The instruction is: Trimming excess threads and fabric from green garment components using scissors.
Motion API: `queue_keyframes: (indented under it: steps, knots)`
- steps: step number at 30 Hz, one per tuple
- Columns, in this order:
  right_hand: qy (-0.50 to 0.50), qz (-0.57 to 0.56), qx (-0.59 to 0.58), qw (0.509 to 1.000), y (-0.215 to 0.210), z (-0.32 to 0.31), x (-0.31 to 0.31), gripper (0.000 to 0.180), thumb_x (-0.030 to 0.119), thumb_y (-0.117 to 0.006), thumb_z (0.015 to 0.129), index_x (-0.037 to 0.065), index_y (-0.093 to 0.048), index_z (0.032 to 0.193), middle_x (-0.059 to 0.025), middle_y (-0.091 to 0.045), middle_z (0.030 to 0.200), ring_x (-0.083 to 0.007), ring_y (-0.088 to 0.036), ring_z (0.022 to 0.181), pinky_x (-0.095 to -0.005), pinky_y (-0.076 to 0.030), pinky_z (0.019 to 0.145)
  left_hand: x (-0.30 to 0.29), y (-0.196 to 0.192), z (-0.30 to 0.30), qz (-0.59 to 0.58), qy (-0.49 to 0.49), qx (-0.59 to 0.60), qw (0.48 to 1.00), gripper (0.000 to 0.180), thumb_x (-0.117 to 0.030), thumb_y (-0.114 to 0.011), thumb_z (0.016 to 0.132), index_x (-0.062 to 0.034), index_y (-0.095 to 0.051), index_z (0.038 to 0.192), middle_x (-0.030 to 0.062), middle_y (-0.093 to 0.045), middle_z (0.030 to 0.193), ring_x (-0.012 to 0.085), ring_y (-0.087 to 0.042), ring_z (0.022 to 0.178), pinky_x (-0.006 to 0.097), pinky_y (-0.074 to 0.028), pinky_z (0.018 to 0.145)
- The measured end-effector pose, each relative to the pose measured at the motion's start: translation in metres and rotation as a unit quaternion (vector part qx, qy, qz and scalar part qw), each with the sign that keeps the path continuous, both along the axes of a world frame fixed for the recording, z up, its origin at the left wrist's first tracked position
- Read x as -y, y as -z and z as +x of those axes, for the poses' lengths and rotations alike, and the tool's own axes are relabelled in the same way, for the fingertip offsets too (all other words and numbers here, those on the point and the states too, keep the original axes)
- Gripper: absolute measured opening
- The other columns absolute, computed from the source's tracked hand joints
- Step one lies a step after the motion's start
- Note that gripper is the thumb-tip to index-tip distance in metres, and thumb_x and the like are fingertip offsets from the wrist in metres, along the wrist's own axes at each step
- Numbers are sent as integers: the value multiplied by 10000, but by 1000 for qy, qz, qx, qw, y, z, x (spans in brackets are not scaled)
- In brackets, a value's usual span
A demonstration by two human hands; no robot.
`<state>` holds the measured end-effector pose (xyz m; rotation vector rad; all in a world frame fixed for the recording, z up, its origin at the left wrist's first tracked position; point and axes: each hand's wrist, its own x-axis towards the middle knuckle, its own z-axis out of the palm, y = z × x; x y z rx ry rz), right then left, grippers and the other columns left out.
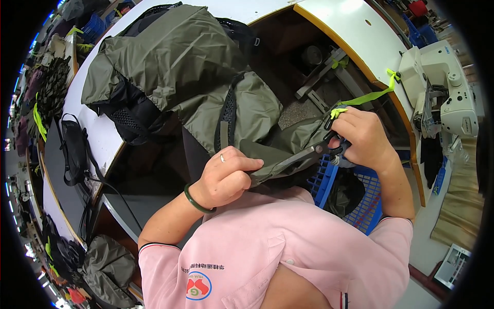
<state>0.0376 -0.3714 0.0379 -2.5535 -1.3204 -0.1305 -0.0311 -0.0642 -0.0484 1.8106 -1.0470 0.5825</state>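
My left hand [226, 177] is closed on a fold of an olive-green fabric piece [288, 149] held up close to my chest; a ring and a dark green bangle show on it. My right hand [363, 136] grips small black thread snips [321, 149], whose blades point left onto the fabric edge. A neon yellow-green strap [368, 97] runs from beside my right fingers toward the table edge. More olive and black mesh garment [170, 67] lies heaped on the white table [98, 131].
A white sewing machine [445, 95] stands at the right. Under my right arm is a blue plastic crate [368, 203] with dark material in it. A black strap bag [74, 149] lies at the left, and another olive bundle [108, 268] at lower left.
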Motion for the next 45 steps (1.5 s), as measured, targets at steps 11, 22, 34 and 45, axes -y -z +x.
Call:
queue_keyframes:
  steps: [11,22,34,45]
  knots:
    - [48,195,-357,912,26,-27,2,353,50,-833,728,26,-582,976,-91,-635,839,-193,-619,728,-316,-500,660,-23,-28,45,-44,-57,-122,990,317,-122,-807,768,-69,-557,954,122,-615,1120,250,-574,1002,332,-455,882]
    - [276,455,-76,843,-45,-173,276,237,134,-570,858,34,-481,1054,-130,-553,1110,-227,-517,1034,-362,-402,939,-157,39,180,274,-568,-105,769,628,-467,-753,787,-138,-571,1291,108,-603,1199,337,-534,1175,487,-417,957]
    - [553,392,112,727,-43,-191,255,142,64,-644,937,41,-616,1073,-15,-595,999,-109,-564,882,-278,-481,796,-97,-34,119,204,-321,19,925,160,-87,-731,788,-47,-640,913,125,-564,818,341,-582,784,400,-473,686]
    - [95,292,-223,925,-9,-26,-17,277,-17,-729,788,4,-578,1019,-130,-658,854,-214,-686,803,-323,-525,714,-41,-73,-20,391,-160,91,902,209,-75,-628,738,-123,-640,941,12,-472,784,170,-514,707,312,-409,641]
